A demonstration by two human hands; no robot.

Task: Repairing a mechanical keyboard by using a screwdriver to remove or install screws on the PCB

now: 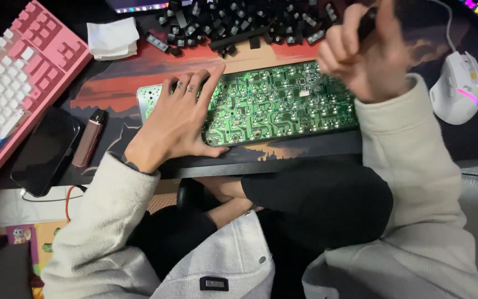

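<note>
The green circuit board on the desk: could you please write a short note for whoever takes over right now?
Left hand: flat on the green circuit board, fingers spread, pinning its left end.
Right hand: raised above the board's right end, closed on a dark tool; its tip is out of view.
Board lies solder side up on the desk mat.
Done: the black keycaps are heaped behind the board.
Left: cannot be told from this view.
</note>
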